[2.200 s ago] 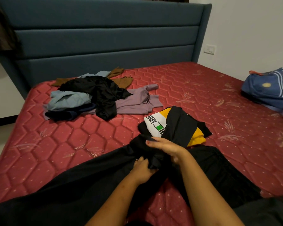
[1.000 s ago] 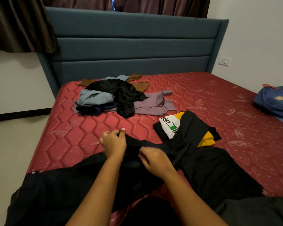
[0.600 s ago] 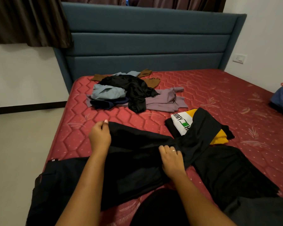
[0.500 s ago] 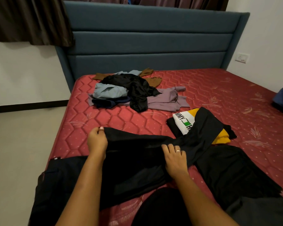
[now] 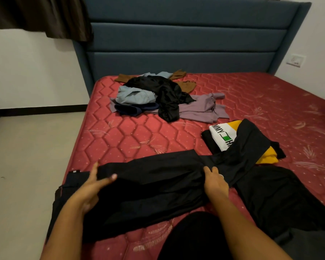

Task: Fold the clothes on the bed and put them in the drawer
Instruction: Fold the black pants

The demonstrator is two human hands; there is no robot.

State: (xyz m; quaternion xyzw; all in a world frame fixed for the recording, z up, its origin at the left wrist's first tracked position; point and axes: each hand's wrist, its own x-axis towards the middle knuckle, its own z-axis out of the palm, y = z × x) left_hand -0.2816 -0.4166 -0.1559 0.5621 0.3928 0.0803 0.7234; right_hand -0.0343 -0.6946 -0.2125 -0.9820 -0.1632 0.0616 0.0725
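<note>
Trousers: the black trousers lie in a long band across the near edge of the bed. I take them for trousers from the tag at the left end, though the dark cloth hides the seams.
Left hand: the left hand is out at the left end, thumb over the top layer and fingers behind it, pinching the fold.
Right hand: the right hand is flat on the cloth at the middle, fingers straight, pinning it down.
Just changed: two seconds back both hands were bunched together at the centre. The left has swept out sideways, and the crumpled cloth is now drawn out smooth.
What it means: the first lengthwise fold looks set, so folding it across should be next.
Folded shirt: a white-and-yellow folded shirt sits just beyond, with one black leg draped over it. That leg needs pulling clear.
Pile: the pile of loose clothes waits near the headboard, so plenty is left to fold.
Drawer: not in view.
</note>
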